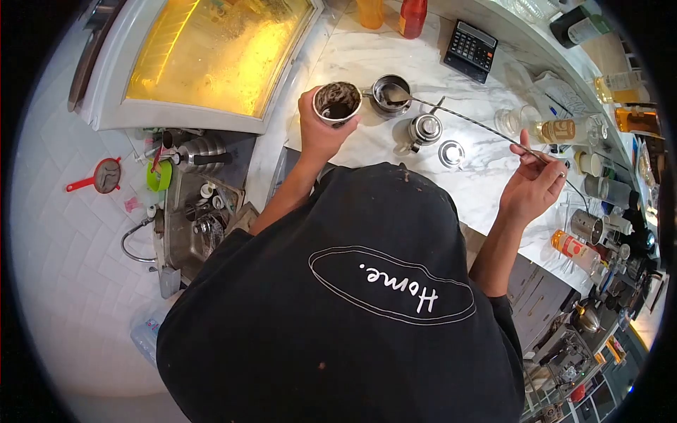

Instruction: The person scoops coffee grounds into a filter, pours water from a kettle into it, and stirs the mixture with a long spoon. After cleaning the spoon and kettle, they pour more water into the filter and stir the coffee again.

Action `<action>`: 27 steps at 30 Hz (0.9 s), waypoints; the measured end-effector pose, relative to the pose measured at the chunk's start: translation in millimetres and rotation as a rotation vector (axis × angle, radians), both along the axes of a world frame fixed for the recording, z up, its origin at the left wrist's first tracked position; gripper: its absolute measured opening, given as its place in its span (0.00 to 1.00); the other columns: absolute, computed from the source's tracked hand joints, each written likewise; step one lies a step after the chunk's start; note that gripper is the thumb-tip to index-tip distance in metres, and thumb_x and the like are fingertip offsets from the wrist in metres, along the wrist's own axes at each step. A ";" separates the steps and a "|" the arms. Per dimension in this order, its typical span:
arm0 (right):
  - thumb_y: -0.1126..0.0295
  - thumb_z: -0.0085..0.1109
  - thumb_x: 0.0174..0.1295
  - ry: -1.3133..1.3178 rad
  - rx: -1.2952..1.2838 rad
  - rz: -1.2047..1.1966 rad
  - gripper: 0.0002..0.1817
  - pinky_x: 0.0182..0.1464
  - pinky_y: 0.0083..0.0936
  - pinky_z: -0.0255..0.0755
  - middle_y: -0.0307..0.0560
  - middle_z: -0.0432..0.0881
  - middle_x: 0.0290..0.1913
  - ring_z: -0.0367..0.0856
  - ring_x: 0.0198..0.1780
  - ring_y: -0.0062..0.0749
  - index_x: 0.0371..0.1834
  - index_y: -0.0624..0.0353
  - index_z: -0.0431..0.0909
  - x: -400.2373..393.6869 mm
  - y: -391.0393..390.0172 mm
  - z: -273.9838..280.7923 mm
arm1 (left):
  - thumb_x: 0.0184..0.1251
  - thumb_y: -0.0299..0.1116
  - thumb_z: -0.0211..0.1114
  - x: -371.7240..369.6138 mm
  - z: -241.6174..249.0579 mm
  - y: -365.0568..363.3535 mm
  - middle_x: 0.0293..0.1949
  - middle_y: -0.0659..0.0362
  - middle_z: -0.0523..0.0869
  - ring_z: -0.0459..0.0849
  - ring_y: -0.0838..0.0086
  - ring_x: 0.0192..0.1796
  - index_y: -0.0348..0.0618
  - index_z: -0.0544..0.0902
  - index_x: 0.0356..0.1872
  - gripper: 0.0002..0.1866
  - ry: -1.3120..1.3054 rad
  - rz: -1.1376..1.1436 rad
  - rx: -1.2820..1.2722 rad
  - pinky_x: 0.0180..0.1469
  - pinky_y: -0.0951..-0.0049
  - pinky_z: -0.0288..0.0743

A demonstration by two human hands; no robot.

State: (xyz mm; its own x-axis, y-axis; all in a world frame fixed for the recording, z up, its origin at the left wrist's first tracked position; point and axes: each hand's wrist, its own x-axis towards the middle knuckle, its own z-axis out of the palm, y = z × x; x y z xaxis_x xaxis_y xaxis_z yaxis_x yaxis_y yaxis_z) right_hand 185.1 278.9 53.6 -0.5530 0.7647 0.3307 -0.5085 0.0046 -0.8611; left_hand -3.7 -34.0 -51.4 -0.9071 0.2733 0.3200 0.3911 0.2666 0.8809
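Observation:
My left hand (324, 137) is wrapped round a white cup (337, 103) with dark matter on its inner wall and dark contents. In my right hand (534, 185) the fingers pinch a long twisted bar spoon (469, 123). The spoon's bowl rests in a metal pitcher (389, 96), whose handle side faces the cup. A small steel pot (425, 130) with a long handle stands just right of the pitcher, and a round clear lid (451, 154) lies beside it.
A calculator (470, 51) and a red bottle (412, 19) stand at the back. Glasses and a labelled bottle (557, 131) line the right side. At the left are a lit display case (106, 95) and a sink (176, 233).

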 end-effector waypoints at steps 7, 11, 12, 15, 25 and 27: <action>0.68 0.40 0.85 -0.070 0.237 0.054 0.11 0.74 0.66 0.69 0.57 0.84 0.36 0.91 0.43 0.50 0.48 0.64 0.69 -18.3 -26.2 -6.6 | 0.52 0.25 0.85 3.1 -8.2 -4.8 0.56 0.49 0.83 0.86 0.69 0.58 0.36 0.65 0.67 0.43 0.047 0.036 -0.074 0.59 0.68 0.84; 0.72 0.39 0.84 -0.060 0.502 0.123 0.10 0.74 0.63 0.68 0.57 0.85 0.39 0.91 0.48 0.50 0.50 0.66 0.71 -24.4 -39.8 -6.5 | 0.47 0.32 0.88 3.3 -19.1 -1.3 0.57 0.51 0.76 0.82 0.63 0.58 0.39 0.69 0.65 0.45 -0.041 0.055 0.035 0.61 0.63 0.79; 0.73 0.40 0.83 -0.087 0.528 0.148 0.10 0.74 0.63 0.69 0.57 0.85 0.40 0.91 0.49 0.49 0.50 0.66 0.72 -24.6 -43.0 -5.6 | 0.47 0.32 0.88 3.7 -19.8 -0.7 0.56 0.51 0.76 0.82 0.63 0.58 0.39 0.69 0.66 0.45 -0.058 0.052 0.052 0.61 0.63 0.79; 0.75 0.42 0.81 -0.162 0.599 0.226 0.10 0.74 0.61 0.70 0.57 0.86 0.42 0.90 0.52 0.48 0.51 0.67 0.75 -22.9 -49.5 -2.2 | 0.47 0.32 0.88 3.6 -20.1 -0.9 0.56 0.51 0.76 0.83 0.63 0.58 0.39 0.69 0.65 0.45 -0.081 0.051 0.071 0.61 0.63 0.79; 0.86 0.51 0.73 -0.342 0.736 0.333 0.10 0.72 0.51 0.75 0.59 0.89 0.49 0.89 0.57 0.47 0.51 0.64 0.78 -10.1 -54.2 23.8 | 0.52 0.25 0.85 3.2 -17.7 -2.0 0.57 0.49 0.83 0.86 0.69 0.59 0.36 0.65 0.67 0.44 -0.033 0.031 -0.025 0.61 0.68 0.83; 0.87 0.51 0.72 -0.327 0.735 0.325 0.10 0.72 0.49 0.75 0.59 0.89 0.49 0.89 0.57 0.48 0.51 0.64 0.78 -8.5 -54.0 26.1 | 0.52 0.25 0.85 1.0 -17.1 -0.1 0.57 0.50 0.83 0.86 0.69 0.58 0.36 0.65 0.67 0.44 -0.004 0.026 -0.050 0.60 0.68 0.83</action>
State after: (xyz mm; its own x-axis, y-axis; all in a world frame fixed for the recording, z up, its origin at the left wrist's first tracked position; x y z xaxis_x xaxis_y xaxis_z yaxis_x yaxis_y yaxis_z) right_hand 176.7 224.9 79.7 -0.8604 0.2071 0.4656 -0.3088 0.5150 -0.7996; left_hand -2.8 -34.1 -68.5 -0.9152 0.2656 0.3032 0.3804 0.3203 0.8676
